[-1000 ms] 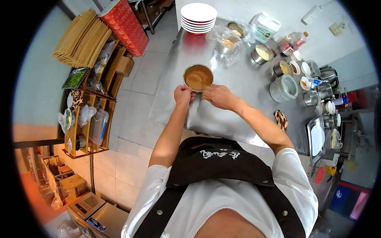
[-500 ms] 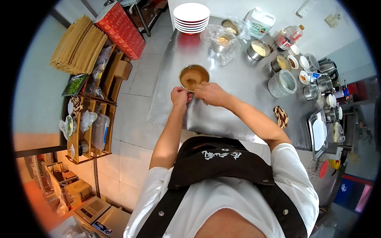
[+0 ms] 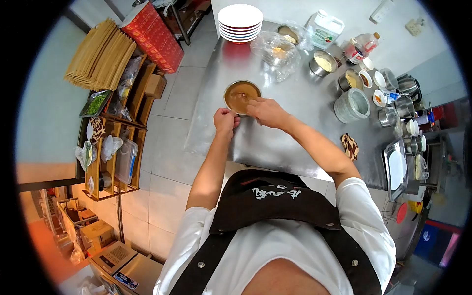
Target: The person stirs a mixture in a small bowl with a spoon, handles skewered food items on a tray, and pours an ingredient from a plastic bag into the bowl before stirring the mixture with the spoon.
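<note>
A round metal bowl point(image 3: 225, 101) of brown liquid point(image 3: 237, 102) stands near the left side of the steel table. My left hand point(image 3: 225, 120) is closed at its near rim, thumb and fingers pinched against the edge. Over the right part of the same rim is my right hand point(image 3: 268, 112), its fingers curled together above the liquid. Whatever those fingers grip is hidden by the hand. A small swirl shows on the liquid's surface.
Stacked white plates point(image 3: 240, 19) stand at the table's back left corner. Plastic-wrapped bowls point(image 3: 278, 53), a white jug point(image 3: 324, 30) and a stone mortar point(image 3: 351, 105) lie farther right. A patterned cloth point(image 3: 349, 147) rests near the front edge; a wooden shelf point(image 3: 115, 162) is left.
My right hand has shifted slightly right and up along the bowl's rim. The swirl in the brown liquid has changed shape. My left hand stays at the near rim.
</note>
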